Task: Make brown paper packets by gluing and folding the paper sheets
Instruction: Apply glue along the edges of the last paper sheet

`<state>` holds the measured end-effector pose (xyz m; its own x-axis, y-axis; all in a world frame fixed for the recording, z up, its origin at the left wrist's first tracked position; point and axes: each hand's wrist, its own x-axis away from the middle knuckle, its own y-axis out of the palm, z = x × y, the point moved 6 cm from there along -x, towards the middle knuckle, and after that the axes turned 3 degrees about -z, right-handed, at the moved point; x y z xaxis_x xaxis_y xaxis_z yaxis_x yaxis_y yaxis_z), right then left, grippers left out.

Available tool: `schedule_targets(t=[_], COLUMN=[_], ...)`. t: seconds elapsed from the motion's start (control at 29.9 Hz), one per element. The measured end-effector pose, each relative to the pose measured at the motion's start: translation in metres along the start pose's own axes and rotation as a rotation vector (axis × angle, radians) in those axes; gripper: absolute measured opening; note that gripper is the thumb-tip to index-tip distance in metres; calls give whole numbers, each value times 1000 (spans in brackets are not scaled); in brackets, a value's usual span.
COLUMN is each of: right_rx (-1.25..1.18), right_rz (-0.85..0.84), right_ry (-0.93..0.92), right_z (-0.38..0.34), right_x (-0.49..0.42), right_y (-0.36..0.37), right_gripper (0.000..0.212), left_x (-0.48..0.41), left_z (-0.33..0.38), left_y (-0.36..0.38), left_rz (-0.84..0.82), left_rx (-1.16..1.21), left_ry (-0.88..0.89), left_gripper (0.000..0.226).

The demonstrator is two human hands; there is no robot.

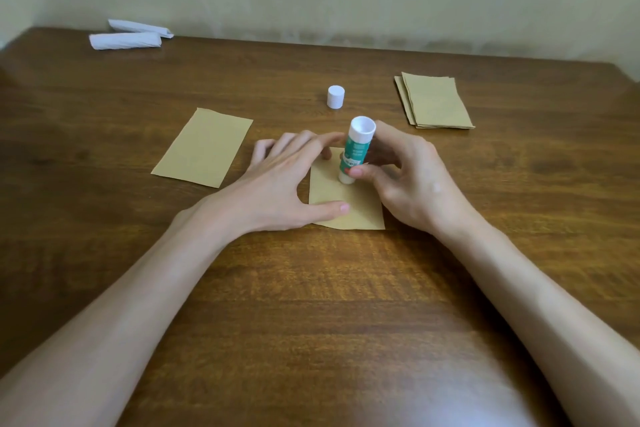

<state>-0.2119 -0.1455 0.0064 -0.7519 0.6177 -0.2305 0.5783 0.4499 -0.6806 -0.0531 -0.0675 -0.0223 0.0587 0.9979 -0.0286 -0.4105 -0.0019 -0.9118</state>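
Note:
A brown paper sheet lies on the wooden table in front of me. My left hand rests flat on its left side, fingers spread and thumb pressing near the lower edge. My right hand grips a green and white glue stick, held nearly upright with its lower end touching the sheet. The right part of the sheet is hidden behind my right hand.
A single brown sheet lies to the left. A small stack of brown sheets sits at the back right. The white glue cap stands behind the hands. Two white folded bundles lie at the far left by the wall.

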Motion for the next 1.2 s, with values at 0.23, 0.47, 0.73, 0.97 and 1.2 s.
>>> schedule_targets(t=[0.23, 0.47, 0.73, 0.97, 1.2], right_rx=[62, 86, 132, 151, 109], right_rz=[52, 60, 65, 64, 119], right_ry=[-25, 15, 71, 96, 146], right_z=[-6, 0, 5, 7, 15], right_x=[4, 7, 12, 13, 12], right_y=[-5, -8, -17, -21, -26], right_gripper=[23, 22, 24, 26, 26], left_x=[-1, 0, 0, 0, 0], left_z=[1, 2, 2, 2, 2], left_y=[0, -1, -1, -1, -1], left_rz=[-14, -34, -49, -52, -45], left_rx=[13, 16, 29, 27, 32], left_ry=[-14, -24, -32, -31, -24], left_gripper=[90, 89, 90, 90, 88])
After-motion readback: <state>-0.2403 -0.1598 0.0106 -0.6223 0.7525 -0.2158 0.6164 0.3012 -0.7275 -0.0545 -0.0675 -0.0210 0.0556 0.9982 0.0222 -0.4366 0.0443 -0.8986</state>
